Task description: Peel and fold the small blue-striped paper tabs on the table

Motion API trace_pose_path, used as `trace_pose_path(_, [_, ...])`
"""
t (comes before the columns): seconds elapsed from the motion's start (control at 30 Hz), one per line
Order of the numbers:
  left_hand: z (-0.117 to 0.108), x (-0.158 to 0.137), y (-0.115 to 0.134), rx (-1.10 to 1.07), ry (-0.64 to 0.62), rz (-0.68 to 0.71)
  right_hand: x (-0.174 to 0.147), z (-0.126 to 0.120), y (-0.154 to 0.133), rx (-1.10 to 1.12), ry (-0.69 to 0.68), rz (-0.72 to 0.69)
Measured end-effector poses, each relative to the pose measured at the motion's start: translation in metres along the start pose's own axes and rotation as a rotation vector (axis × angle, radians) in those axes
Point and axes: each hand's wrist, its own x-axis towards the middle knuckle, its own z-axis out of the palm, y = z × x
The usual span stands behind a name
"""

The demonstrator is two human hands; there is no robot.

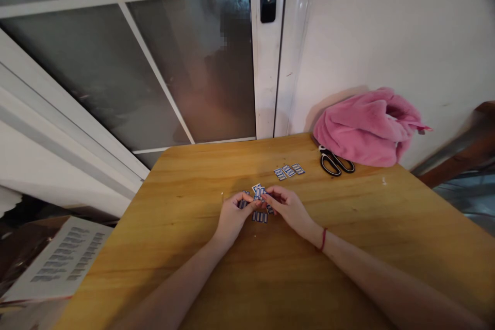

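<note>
Just above the middle of the table, my left hand [234, 212] and my right hand [285, 205] meet, fingertips pinched on a small blue-and-white card [259, 194] with printed rectangles. Their fingers cover part of it. Flat on the wood in front of my fingers lies a similar small card [259, 217], and others lie partly hidden beneath and beside my hands. Farther back, a row of three such cards [288, 170] rests to the right. A red cord bracelet [324, 238] circles my right wrist.
Black-handled scissors [335, 162] lie on the wooden table [294, 278], partly under a pink plush cloth [367, 126] against the wall. A framed glass door [193, 62] stands behind the table. Below left is a printed white box [64, 255].
</note>
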Motion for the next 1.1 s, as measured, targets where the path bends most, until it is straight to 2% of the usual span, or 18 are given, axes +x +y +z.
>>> trace_pose_path(0.13, [0.0,-0.002,0.003,-0.054,-0.071,0.013,0.003,0.0,0.001,0.043,0.022,0.031])
trace_pose_path(0.37, [-0.002,-0.001,0.008,-0.155,-0.051,0.018,0.011,-0.008,0.003,0.17,0.113,0.069])
trace_pose_path(0.6, [-0.002,0.0,0.005,-0.087,-0.027,0.044,0.007,-0.004,0.003,0.131,0.077,0.088])
trace_pose_path(0.93, [-0.001,0.001,-0.002,0.071,-0.024,0.072,0.002,0.0,-0.001,0.06,0.011,0.026])
trace_pose_path(1.1, [0.0,-0.002,0.002,0.106,-0.06,0.139,0.002,0.0,-0.001,0.034,0.062,0.049])
